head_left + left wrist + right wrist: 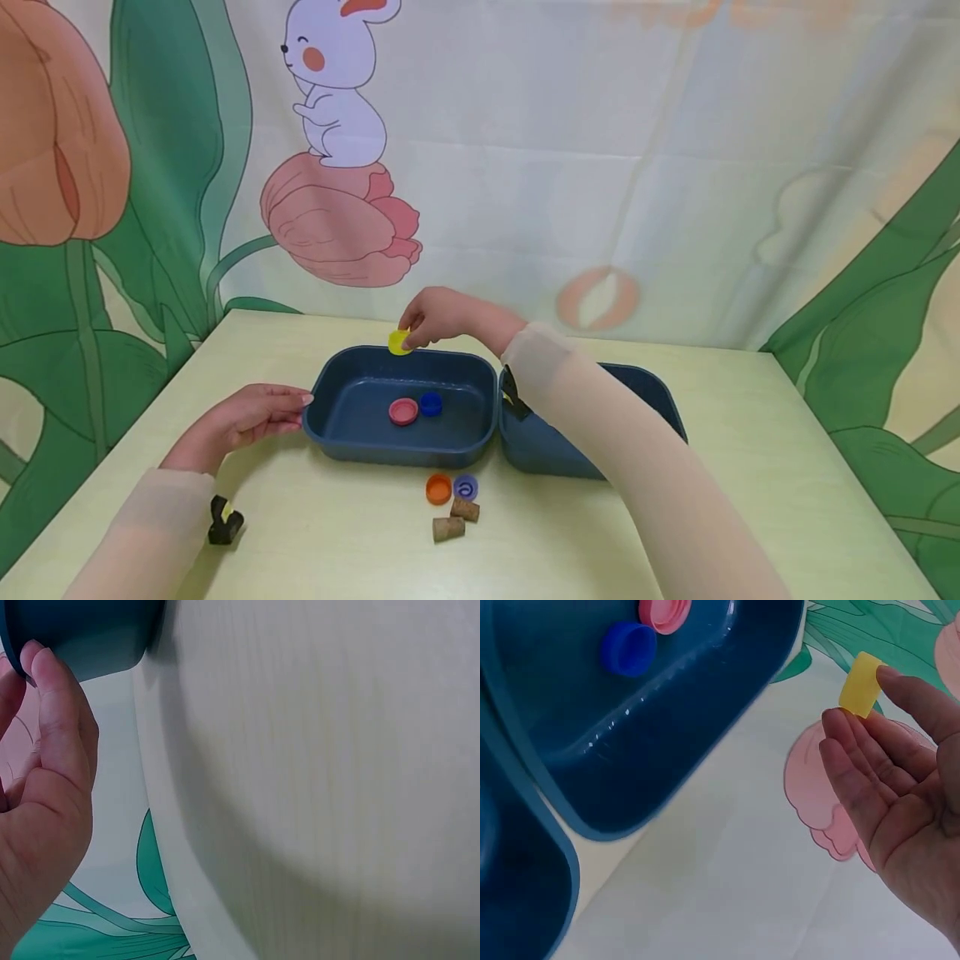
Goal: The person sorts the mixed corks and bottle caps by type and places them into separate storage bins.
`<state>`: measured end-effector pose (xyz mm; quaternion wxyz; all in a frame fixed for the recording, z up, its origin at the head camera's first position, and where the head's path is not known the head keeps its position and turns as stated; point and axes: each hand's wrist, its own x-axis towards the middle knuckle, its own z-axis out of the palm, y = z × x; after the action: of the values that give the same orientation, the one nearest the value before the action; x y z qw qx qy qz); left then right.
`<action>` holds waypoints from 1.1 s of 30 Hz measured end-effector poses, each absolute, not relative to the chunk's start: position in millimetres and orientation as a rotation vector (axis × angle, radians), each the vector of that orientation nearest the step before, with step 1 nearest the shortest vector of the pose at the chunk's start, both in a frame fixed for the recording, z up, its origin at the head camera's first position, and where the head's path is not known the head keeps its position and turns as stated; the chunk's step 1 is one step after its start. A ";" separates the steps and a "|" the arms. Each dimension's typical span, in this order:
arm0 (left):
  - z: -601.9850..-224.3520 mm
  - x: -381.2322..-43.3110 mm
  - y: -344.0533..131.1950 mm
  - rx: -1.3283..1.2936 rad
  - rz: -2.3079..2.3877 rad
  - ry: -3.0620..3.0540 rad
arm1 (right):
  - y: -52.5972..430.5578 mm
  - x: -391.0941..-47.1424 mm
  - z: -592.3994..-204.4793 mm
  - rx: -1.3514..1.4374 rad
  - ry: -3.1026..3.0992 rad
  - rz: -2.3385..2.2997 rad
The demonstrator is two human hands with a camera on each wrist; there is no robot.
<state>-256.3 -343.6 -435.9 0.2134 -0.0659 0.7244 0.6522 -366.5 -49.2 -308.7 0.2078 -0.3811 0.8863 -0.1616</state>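
Between thumb and fingertips my right hand [437, 317] pinches a yellow bottle cap [399, 342], held above the far rim of the left dark blue bin [397, 457]. The right wrist view shows the yellow cap [861, 685] side-on at the fingertips of the hand [911, 772]. My left hand [258, 412] grips that bin's left end by the rim; the left wrist view has the fingers [64, 712] at the bin's edge [105, 664]. On the bin floor lie a pink cap [403, 411] and a blue cap [431, 405], side by side.
To the right stands a second dark blue bin [551, 454], partly hidden by my right forearm. In front of the bins, an orange cap [438, 489], a purple cap [466, 487] and two corks [448, 529] lie on the table [315, 533]. A printed cloth [510, 208] hangs behind.
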 end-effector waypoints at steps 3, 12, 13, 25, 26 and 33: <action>-436.3 -256.0 -345.5 -0.177 1.804 2.013 | -57.9 -367.1 -314.9 -1.072 2.462 -0.429; -441.3 -257.6 -351.2 -0.087 1.829 1.986 | -77.8 -365.9 -337.3 -1.038 2.505 -0.312; -441.9 -257.4 -352.0 -0.067 1.826 1.985 | -79.8 -365.4 -340.4 -1.033 2.509 -0.296; -439.4 -256.4 -344.7 -0.140 1.815 2.012 | -90.2 -359.7 -370.2 -1.052 2.531 -0.151; -439.1 -256.3 -344.9 -0.141 1.813 2.015 | -90.6 -359.6 -371.5 -1.058 2.532 -0.142; -436.4 -254.3 -345.2 -0.138 1.821 2.009 | -91.1 -360.4 -379.9 -1.037 2.536 -0.103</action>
<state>-254.3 -345.2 -436.4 0.2114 -0.0495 0.7233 0.6555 -360.4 -91.1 -379.9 0.1987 -0.3709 0.9064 -0.0366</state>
